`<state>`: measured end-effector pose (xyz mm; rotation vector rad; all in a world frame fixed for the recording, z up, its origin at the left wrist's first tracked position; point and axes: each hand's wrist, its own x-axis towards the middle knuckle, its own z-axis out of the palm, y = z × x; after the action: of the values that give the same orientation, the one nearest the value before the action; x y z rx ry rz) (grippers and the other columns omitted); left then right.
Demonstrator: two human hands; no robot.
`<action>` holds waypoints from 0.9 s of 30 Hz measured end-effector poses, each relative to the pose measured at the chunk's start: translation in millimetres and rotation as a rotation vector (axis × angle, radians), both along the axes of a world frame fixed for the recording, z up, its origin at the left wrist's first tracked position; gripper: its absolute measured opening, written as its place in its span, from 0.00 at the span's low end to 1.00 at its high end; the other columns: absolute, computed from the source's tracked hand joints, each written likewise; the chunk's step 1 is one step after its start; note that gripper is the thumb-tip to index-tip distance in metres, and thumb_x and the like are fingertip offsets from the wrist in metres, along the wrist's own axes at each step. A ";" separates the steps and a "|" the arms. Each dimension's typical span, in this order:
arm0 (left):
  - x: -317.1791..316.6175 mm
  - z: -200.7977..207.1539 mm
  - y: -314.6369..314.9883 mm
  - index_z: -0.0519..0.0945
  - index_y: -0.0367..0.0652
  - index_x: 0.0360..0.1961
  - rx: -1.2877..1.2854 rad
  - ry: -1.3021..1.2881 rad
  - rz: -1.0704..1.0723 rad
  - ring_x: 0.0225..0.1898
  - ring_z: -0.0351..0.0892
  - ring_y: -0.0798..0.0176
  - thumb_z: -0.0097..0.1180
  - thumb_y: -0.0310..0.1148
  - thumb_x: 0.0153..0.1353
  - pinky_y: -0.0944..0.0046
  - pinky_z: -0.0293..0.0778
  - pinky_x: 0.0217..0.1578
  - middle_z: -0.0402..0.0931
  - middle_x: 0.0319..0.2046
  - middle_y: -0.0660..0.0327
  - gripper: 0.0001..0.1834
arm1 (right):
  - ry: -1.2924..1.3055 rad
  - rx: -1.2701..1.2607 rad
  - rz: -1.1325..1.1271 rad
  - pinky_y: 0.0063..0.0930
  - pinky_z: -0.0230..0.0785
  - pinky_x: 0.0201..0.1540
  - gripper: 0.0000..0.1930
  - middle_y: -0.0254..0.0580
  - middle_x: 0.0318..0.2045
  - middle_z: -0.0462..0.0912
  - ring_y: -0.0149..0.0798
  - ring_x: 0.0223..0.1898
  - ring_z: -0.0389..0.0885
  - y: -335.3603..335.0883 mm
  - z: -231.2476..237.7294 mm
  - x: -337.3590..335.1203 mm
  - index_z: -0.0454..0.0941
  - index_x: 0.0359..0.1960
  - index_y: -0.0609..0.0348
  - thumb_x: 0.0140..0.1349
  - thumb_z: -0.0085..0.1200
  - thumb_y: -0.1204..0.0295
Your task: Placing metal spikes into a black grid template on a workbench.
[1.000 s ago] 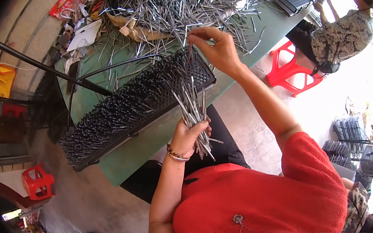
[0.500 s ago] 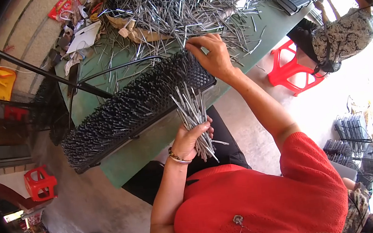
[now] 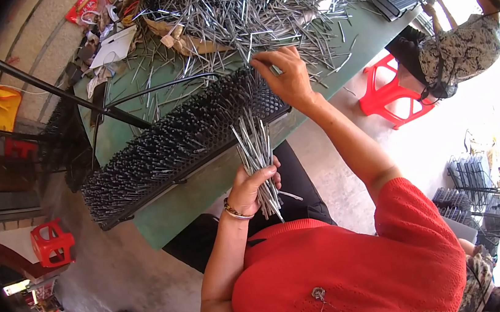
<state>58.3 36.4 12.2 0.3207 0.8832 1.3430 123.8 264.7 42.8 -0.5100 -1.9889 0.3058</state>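
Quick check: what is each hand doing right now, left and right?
Left hand: closed around a bundle of thin silver metal rods.
Right hand: fingers pinched at the long black perforated rack; whether it holds a rod cannot be told.

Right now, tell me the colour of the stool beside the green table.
The plastic stool is bright red, seen best in the head view, right of the table.

Left hand (image 3: 252,186) grips metal pins (image 3: 256,155); right hand (image 3: 287,78) touches the studded black rack (image 3: 174,143).

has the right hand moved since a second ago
Yes. The right hand has come down from above the far end of the black pin-filled rack onto it.
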 end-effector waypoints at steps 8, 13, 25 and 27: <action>-2.1 -5.0 -2.2 0.74 0.37 0.40 -0.010 0.001 0.038 0.28 0.77 0.67 0.57 0.26 0.55 0.66 0.76 0.28 0.75 0.34 0.60 0.12 | -0.149 0.082 0.002 0.30 0.61 0.41 0.06 0.34 0.26 0.81 0.36 0.30 0.74 -4.0 -19.2 4.8 0.83 0.31 0.54 0.51 0.64 0.70; -2.7 -7.6 -4.2 0.74 0.38 0.40 0.030 0.005 0.028 0.27 0.76 0.67 0.57 0.25 0.54 0.66 0.75 0.28 0.75 0.34 0.60 0.11 | -0.187 0.158 0.015 0.31 0.64 0.38 0.06 0.37 0.28 0.79 0.39 0.30 0.75 -12.1 -8.8 7.4 0.83 0.30 0.55 0.52 0.63 0.69; -14.2 -13.9 -20.2 0.71 0.38 0.43 -0.053 -0.034 0.035 0.27 0.75 0.67 0.57 0.26 0.54 0.66 0.75 0.27 0.74 0.34 0.59 0.15 | -0.398 -1.090 0.275 0.23 0.70 0.20 0.19 0.41 0.15 0.80 0.30 0.14 0.78 -56.4 -8.8 17.0 0.80 0.24 0.67 0.62 0.53 0.61; -16.2 -14.1 -25.9 0.71 0.38 0.43 -0.075 -0.016 0.077 0.26 0.75 0.66 0.57 0.25 0.54 0.66 0.76 0.27 0.74 0.34 0.59 0.15 | -0.392 -1.058 0.268 0.23 0.70 0.20 0.19 0.41 0.15 0.80 0.30 0.14 0.78 -59.7 -11.6 17.6 0.80 0.23 0.67 0.62 0.53 0.61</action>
<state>42.0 10.5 -1.9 0.2189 0.9379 1.3782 141.5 205.0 31.3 -1.0046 -2.1480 1.5623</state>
